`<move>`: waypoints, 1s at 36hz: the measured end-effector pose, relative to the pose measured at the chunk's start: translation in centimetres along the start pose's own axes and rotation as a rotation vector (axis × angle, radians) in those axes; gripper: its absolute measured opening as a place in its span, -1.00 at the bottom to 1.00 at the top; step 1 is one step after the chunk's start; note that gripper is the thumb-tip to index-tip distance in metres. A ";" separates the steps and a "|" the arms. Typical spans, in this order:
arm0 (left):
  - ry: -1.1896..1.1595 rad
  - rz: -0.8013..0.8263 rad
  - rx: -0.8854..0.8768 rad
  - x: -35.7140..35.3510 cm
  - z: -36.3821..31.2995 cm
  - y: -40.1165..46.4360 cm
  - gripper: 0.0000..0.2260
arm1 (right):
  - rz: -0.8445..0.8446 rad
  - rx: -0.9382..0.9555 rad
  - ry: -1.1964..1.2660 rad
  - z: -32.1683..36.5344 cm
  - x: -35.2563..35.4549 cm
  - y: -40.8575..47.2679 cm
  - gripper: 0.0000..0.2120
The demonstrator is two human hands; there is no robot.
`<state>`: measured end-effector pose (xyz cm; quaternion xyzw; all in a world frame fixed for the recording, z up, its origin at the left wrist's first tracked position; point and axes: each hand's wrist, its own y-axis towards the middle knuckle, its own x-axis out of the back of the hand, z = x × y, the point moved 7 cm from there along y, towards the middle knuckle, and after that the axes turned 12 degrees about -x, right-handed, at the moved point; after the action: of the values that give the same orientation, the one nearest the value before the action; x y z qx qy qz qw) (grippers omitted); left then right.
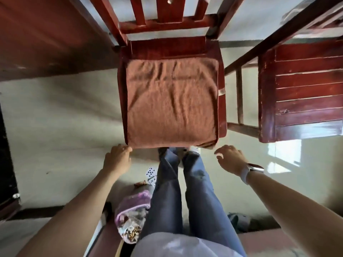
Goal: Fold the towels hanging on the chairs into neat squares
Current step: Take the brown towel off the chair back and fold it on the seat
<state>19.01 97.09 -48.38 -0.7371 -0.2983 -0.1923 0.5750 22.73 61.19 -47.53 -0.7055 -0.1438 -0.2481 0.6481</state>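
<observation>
brown towel (171, 102) lies flat on the seat of the red wooden chair (167, 46), covering most of it, lightly wrinkled. left hand (117, 159) at the towel's near left corner, fingers curled, touching the edge; a real pinch can't be confirmed. right hand (231, 160) loose, fingers spread, just beside the near right corner, holding nothing. second chair (300, 93) stands to the right.

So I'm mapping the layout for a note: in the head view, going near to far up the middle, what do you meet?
Jeans legs → brown towel spread on the chair seat → chair back slats.
</observation>
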 end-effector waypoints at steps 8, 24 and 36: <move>-0.095 -0.447 -0.097 6.3 -0.8 6.9 -0.82 | -0.179 0.069 0.271 4.7 6.0 5.3 -0.72; 0.012 -0.520 -0.109 15.6 0.2 20.8 -0.56 | -0.407 0.022 0.301 10.2 17.0 16.9 -0.50; 0.056 -0.518 -0.124 17.7 0.0 22.7 -0.73 | -0.418 -0.084 0.340 10.3 19.2 19.1 -0.70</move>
<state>47.21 97.30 -53.94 -0.6645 -0.4487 -0.3711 0.4683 50.52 66.79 -53.69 -0.6348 -0.1650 -0.4973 0.5679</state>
